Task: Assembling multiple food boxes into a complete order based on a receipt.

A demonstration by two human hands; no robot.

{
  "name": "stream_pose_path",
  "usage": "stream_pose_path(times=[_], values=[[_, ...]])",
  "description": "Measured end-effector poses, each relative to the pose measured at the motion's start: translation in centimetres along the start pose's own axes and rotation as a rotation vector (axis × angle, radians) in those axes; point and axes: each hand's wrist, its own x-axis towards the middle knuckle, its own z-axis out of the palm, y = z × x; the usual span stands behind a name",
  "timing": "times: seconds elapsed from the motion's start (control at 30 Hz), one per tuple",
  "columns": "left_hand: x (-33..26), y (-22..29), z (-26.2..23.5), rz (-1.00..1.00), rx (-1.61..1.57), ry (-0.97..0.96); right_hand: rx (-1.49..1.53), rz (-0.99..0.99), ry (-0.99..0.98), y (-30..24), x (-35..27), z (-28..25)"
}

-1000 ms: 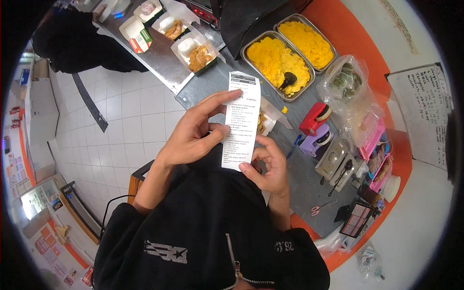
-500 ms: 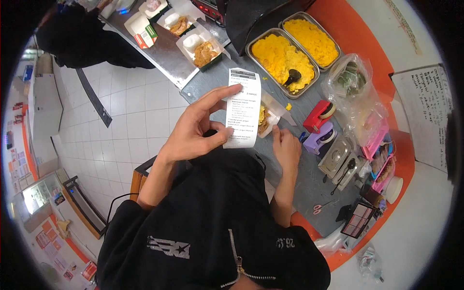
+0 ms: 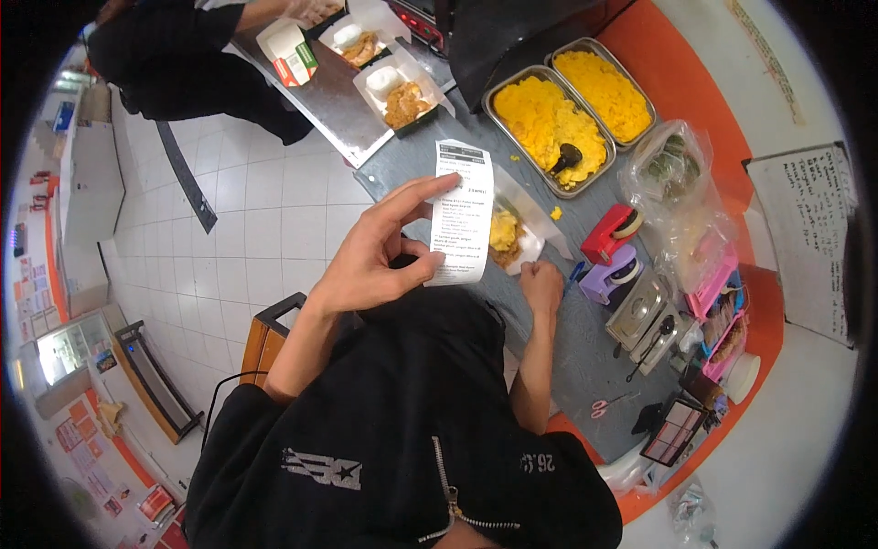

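Observation:
My left hand (image 3: 377, 245) pinches a long white printed receipt (image 3: 465, 220) by its left edge, held up over the counter. Behind the receipt, partly covered by it, a white paper food box (image 3: 532, 212) holds yellow scrambled egg (image 3: 502, 232) and browned pieces of food. My right hand (image 3: 542, 287) is curled into a fist on the grey counter, beside the near right corner of this box. Whatever its fingers may hold is hidden. A blue pen-like item (image 3: 576, 271) lies just right of that fist.
Two metal trays of scrambled egg (image 3: 540, 114) stand at the back right, a black spoon (image 3: 567, 157) in one. Red (image 3: 611, 236) and purple tape dispensers (image 3: 611, 274), lidded metal containers (image 3: 638, 306) and scissors (image 3: 605, 405) line the right. Filled boxes (image 3: 399, 96) and a co-worker's hand (image 3: 314, 11) are far left.
My right hand has curled tighter and sits slightly lower against the box. More egg shows beside the receipt. A co-worker's hand has come in over the far boxes.

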Motion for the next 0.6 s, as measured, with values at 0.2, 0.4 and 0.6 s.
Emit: stream_pose_path(times=[0.2, 0.4, 0.6], values=[[-1.3, -1.1, -3.1, -0.048, -0.015, 0.023, -0.18, 0.102, 0.021, 3.0, -2.7, -0.7], [-1.1, -3.0, -10.2, -0.209, 0.319, 0.075, -0.392, 0.184, -0.402, -3.1, -5.3, -6.8], [6.2, -10.5, -23.2, -0.343, 0.882, 0.034, 0.295, -0.215, -0.269, -19.7, 5.5, 0.3]])
